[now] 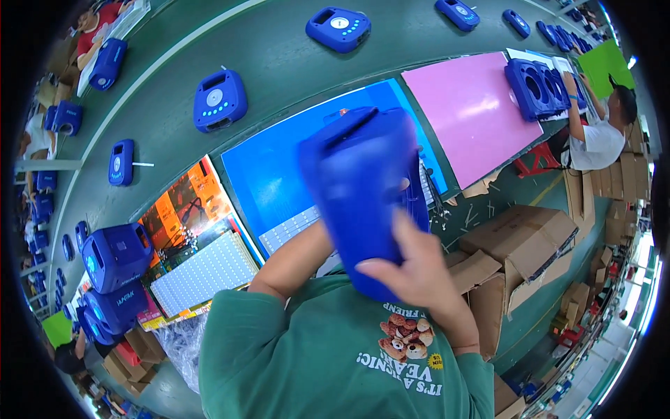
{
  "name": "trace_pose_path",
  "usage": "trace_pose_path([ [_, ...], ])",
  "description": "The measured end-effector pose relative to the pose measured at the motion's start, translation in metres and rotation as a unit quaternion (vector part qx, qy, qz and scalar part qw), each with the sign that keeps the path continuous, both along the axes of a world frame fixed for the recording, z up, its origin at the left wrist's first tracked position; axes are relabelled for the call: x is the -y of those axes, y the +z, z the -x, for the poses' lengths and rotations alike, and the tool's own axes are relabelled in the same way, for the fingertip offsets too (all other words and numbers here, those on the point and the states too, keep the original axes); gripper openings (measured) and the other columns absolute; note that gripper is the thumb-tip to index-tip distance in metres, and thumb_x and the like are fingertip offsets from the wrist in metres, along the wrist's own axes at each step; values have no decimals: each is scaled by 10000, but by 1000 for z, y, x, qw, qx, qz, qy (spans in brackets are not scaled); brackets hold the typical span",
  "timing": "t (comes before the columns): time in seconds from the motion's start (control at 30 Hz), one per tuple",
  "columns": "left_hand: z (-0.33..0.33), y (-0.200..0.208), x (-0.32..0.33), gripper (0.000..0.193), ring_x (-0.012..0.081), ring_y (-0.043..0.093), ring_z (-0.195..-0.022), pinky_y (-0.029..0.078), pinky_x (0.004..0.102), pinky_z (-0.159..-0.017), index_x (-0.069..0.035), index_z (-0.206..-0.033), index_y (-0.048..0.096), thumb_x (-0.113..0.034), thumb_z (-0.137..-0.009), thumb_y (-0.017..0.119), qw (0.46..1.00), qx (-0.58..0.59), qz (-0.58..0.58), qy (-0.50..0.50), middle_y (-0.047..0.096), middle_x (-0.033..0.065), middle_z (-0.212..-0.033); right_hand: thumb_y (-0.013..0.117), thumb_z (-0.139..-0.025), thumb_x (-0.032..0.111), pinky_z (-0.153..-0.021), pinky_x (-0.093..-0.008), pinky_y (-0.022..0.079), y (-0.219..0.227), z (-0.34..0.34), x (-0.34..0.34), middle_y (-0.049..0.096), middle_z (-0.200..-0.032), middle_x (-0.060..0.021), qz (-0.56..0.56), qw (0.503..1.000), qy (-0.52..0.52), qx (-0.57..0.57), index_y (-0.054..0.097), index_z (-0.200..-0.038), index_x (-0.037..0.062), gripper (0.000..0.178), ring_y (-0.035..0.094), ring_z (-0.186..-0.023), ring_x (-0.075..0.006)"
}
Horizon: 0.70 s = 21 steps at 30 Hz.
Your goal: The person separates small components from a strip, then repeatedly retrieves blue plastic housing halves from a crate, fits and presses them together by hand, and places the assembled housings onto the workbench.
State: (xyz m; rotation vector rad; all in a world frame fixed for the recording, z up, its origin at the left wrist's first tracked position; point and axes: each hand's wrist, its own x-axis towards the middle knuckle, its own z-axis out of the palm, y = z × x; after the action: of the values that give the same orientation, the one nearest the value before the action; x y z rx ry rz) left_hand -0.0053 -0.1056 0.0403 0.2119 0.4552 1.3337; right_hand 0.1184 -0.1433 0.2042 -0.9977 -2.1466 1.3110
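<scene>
Head view is showing a blue casing (pixel 363 188), blurred, being held tilted above the desk, just in front of the person's green shirt (pixel 314 349). The right hand (pixel 419 269) is gripping its near right side, the thumb lying across the face and the fingers bending along the edge, probably because so bulky a part is needing a broad hold. The left forearm (pixel 296 262) is passing behind the casing, which is hiding the left hand, so whether it is pinching or spreading I cannot tell; it is perhaps bearing weight from beneath. Beyond, a blue sheet (pixel 272 178) is covering the desk, likely sparing surfaces from scratches, and a pink sheet (pixel 467 112) is lying to the right. A stack of dotted sheets (pixel 204 272) is sitting near left, seemingly for easy reach. Farther off, a blue speaker (pixel 220 101) is resting on the green belt (pixel 272 52).
</scene>
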Motion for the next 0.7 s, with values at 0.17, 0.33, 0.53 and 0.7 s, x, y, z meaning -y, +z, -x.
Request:
trace_pose_path([
  [0.17, -7, 51, 2, 572, 195, 574, -971, 468, 334, -884, -46, -1171, 543, -106, -661, 796, 998, -50, -6, 32, 595, 74, -1020, 721, -721, 121, -734, -349, 514, -5, -9, -1, 645, -965, -161, -244, 965, -57, -75, 599, -1094, -29, 420, 640, -813, -293],
  [0.33, -13, 22, -1, 546, 246, 637, -903, 538, 376, -812, -10, -1132, 525, -210, -686, 769, 999, -21, -41, 22, 621, 137, -992, 720, -706, 62, -666, -304, 497, -19, -38, -11, 625, -906, -121, -220, 942, -253, -26, 651, -1024, 9, 330, 623, -778, -217],
  [0.53, -5, 28, 2, 503, 210, 616, -951, 525, 346, -836, -30, -1148, 516, -125, -707, 738, 994, -93, -33, 37, 606, 104, -1027, 778, -643, 260, -568, -325, 469, -18, -16, -20, 540, -761, -73, -249, 932, -169, 202, 627, -883, 65, 344, 581, -658, -239],
  [0.7, -2, 35, 10, 478, 184, 581, -1014, 507, 309, -841, -45, -1207, 488, -56, -772, 686, 987, -150, -40, 35, 576, 87, -1124, 736, -682, 248, -528, -333, 452, -33, 0, -30, 505, -694, -69, -311, 886, -137, 314, 499, -666, 88, 286, 570, -602, -224],
])
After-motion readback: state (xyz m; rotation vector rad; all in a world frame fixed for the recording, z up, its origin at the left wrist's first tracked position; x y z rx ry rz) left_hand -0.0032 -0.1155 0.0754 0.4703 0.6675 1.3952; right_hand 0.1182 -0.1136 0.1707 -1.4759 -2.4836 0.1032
